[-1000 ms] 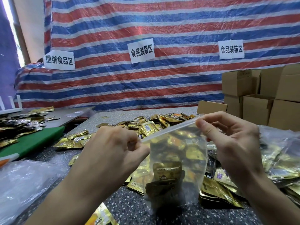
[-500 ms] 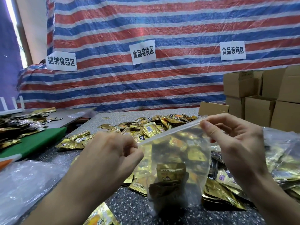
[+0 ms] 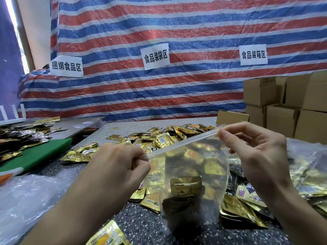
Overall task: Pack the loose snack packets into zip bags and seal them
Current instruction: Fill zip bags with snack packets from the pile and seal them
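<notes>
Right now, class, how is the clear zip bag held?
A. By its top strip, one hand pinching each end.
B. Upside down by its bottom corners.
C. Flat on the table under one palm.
A: the left hand and right hand each pinch one end of the top strip of the zip bag.

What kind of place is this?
Most likely a makeshift food-packing workshop. Paper zone signs hang on a striped tarp, gold snack packets lie heaped on the speckled table, cardboard boxes are stacked at the right, and the left hand and right hand pinch the top of a zip bag.
</notes>
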Motion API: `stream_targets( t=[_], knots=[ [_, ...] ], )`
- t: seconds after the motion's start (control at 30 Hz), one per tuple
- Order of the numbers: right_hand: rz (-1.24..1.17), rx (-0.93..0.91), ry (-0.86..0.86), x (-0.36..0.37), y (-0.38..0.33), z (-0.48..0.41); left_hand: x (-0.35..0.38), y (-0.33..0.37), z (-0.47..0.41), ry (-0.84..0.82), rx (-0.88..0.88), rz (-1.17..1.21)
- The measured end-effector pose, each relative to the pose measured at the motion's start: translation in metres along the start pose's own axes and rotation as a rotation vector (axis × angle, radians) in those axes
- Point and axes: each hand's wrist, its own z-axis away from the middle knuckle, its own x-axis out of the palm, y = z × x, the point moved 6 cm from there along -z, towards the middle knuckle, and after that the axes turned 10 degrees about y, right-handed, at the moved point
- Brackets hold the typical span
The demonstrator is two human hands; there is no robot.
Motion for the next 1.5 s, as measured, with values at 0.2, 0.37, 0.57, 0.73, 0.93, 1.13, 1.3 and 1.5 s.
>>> stream_targets(
  t=[0.2,0.37,0.57,0.73,0.93,1.13,1.3,1.5],
  knots=[
    [-0.006,-0.003,0.001,-0.001,0.003,-0.001,0.002,0.0,0.001,-0.063,0.011,0.023],
    [-0.046,0.073,0.062,-0.018,0.015,-0.011,-0.012,-0.018,0.002,-0.085,-0.001,0.035],
    [-0.051,0.071,0.005,-0.012,0.019,-0.007,0.001,-0.008,0.019,-0.146,-0.188,0.327],
    [-0.053,0.073,-0.035,-0.007,0.015,-0.004,0.02,0.009,0.012,-0.074,-0.196,0.493],
    [-0.101,0.084,-0.091,-0.015,0.003,-0.005,0.015,-0.004,0.008,-0.003,-0.334,0.584],
    [-0.124,0.094,-0.152,-0.022,-0.001,-0.007,0.015,-0.013,0.006,0.005,-0.406,0.614],
    [-0.139,0.093,-0.147,-0.022,0.004,-0.006,0.014,-0.008,0.004,0.0,-0.385,0.646],
    [-0.057,0.195,-0.253,-0.024,0.02,0.006,0.019,-0.002,0.002,0.039,-0.371,0.682]
  ],
)
